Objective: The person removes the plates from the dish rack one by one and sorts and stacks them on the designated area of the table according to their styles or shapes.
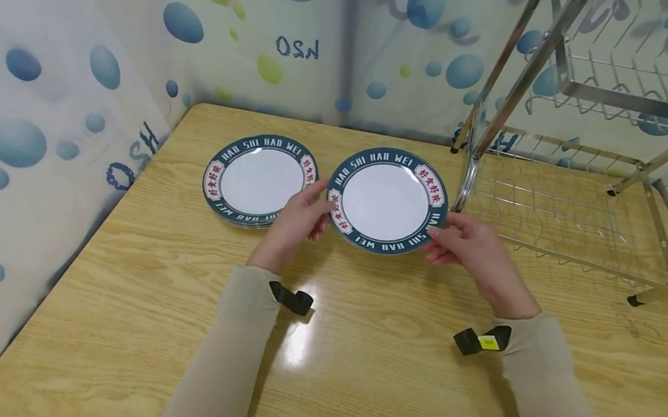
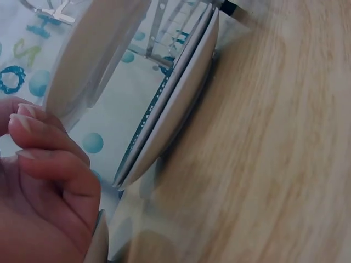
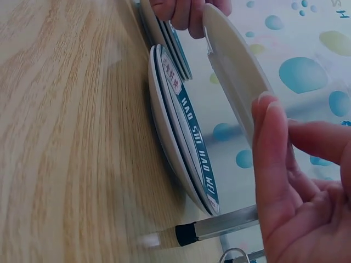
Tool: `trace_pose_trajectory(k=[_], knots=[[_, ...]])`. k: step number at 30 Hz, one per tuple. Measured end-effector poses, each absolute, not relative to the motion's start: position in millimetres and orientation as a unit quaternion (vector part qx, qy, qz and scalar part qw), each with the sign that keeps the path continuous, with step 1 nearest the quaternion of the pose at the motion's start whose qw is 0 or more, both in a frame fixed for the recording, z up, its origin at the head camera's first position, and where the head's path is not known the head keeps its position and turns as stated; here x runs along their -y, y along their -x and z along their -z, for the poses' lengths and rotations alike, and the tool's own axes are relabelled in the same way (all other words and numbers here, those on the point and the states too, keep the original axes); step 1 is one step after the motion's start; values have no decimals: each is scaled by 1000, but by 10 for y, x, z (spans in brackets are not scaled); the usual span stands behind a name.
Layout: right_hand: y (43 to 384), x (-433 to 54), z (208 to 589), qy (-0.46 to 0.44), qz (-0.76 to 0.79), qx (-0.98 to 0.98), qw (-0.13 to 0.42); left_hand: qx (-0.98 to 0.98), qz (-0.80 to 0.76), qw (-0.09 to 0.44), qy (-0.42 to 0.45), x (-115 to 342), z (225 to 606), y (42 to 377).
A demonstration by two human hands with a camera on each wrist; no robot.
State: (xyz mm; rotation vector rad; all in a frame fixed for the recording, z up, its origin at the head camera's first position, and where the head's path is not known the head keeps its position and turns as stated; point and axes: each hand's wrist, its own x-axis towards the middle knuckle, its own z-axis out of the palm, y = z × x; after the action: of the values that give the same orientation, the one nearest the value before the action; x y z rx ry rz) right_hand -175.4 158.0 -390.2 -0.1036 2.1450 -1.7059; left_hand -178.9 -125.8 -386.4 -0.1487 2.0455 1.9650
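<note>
A white plate (image 1: 385, 203) with a dark green lettered rim is held up by both hands. My left hand (image 1: 296, 222) pinches its left edge, thumb on the rim. The right hand (image 1: 473, 250) pinches the lower right edge, with fingers underneath. Below the raised plate, apart from it, a short stack of matching plates (image 3: 184, 131) rests on the table in the right wrist view; the raised plate hides it in the head view. To the left lies another stack of the same plates (image 1: 261, 182), partly behind my left hand.
A metal dish rack (image 1: 556, 195) with wire tiers stands on the right of the wooden table (image 1: 141, 297), its black-tipped leg near the plates. A wall covering (image 1: 228, 60) with printed bubbles runs behind and along the left.
</note>
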Motion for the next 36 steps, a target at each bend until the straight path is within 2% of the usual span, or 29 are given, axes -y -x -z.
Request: trace_pose_trajectory(k=[10,26,36], knots=[[1746,-1508,3917,72,563,-789,233,-701,-700,131,33,1314,4156,1858],[1741,-1440,3973,90,538,-797,258,-658,-740,134,36,1347,4288,1895],[1742,-1414,4040,96,532,-803,251,-692,-707,137,58,1326,4311,1919]])
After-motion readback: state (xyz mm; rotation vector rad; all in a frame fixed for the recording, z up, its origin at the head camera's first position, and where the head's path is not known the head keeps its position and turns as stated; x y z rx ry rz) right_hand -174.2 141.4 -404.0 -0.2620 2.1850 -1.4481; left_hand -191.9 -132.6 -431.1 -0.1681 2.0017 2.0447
